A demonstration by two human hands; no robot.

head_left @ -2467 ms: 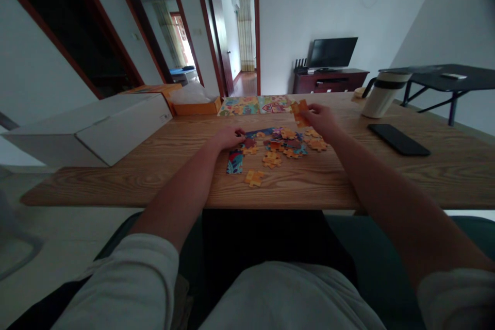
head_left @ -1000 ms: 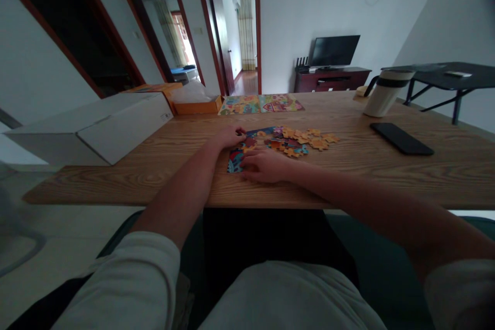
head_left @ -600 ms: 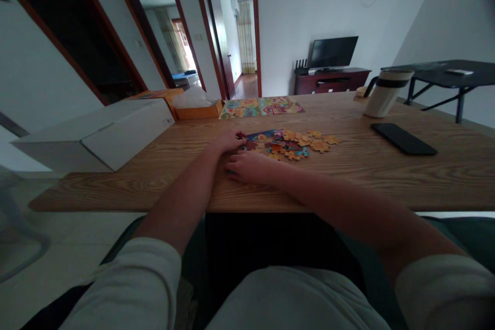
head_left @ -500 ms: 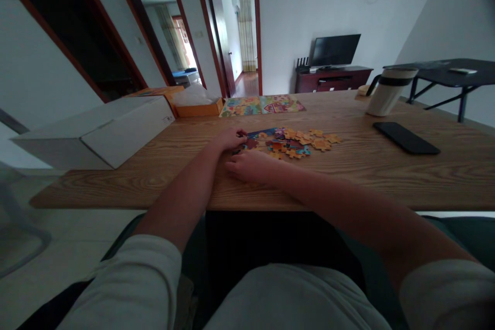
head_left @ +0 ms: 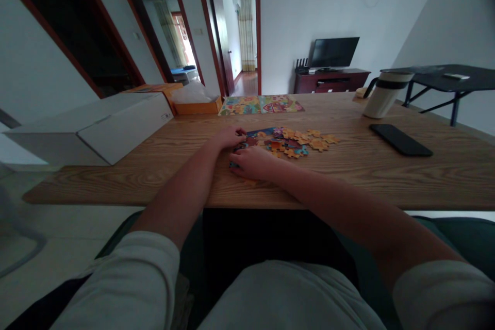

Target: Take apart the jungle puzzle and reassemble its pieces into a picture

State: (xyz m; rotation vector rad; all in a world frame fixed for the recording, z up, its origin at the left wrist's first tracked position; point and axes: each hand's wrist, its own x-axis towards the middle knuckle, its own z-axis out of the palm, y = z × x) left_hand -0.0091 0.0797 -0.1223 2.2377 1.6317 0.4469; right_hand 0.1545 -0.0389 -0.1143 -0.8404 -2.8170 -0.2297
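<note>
One long white box (head_left: pixel 127 124) stands at the left of the wooden table (head_left: pixel 127 180), an orange tray (head_left: pixel 199 108) near its far end. Next comes the left hand (head_left: pixel 229 137), its fingers curled down at the left side of the partly joined puzzle (head_left: pixel 260 133); whether they pinch it or only steady it, I cannot tell. Just nearer and slightly right, the right hand (head_left: pixel 253 161) lies low over the puzzle's near left part, fingers bent, a dark patterned bit (head_left: pixel 233 164) showing at their tips; their grip is hidden too. I judge the step in hand to be seating a piece while the left hand steadies the joined part; the next move calls for lined-up tabs and gentle downward pressure, without skewing what is joined. Further right, loose orange-backed pieces (head_left: pixel 319 144) spread over and beyond the puzzle's right side, well apart from the black phone (head_left: pixel 400 139) and the mug (head_left: pixel 381 98).
</note>
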